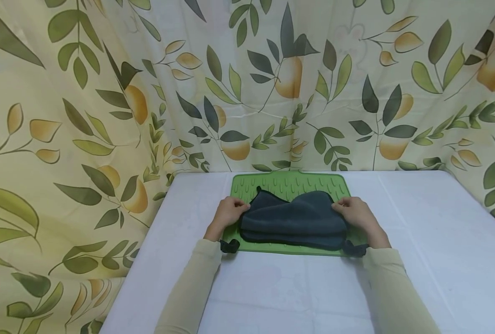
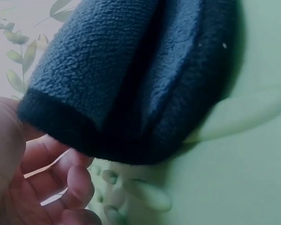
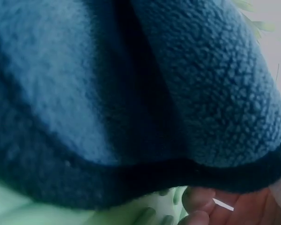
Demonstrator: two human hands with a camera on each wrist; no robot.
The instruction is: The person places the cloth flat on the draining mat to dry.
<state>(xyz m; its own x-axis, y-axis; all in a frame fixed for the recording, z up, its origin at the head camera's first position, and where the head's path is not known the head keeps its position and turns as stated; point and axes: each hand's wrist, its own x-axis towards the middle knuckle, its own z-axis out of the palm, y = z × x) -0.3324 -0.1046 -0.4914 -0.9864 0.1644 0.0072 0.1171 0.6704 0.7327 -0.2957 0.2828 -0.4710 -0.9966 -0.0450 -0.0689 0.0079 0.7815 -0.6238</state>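
Note:
A dark blue-grey fleecy cloth [image 1: 293, 220] with black edging lies bunched in folds over a green ridged mat [image 1: 289, 181]. At its left side my left hand [image 1: 230, 211] pinches the edge between thumb and fingers. My right hand [image 1: 355, 212] pinches the opposite edge. Up close in the left wrist view, the folded cloth [image 2: 103, 61] curves over with a dark gap inside, and the left hand [image 2: 42, 178] is at its black border. The right wrist view is mostly filled by the cloth [image 3: 215, 84], with fingers of the right hand [image 3: 225, 204] under its border.
The mat lies on a white-covered table [image 1: 272, 292]. A leaf-and-fruit patterned curtain [image 1: 247, 83] hangs behind the table and along its left. Black straps show at the left wrist [image 1: 229, 246] and the right wrist [image 1: 354, 249].

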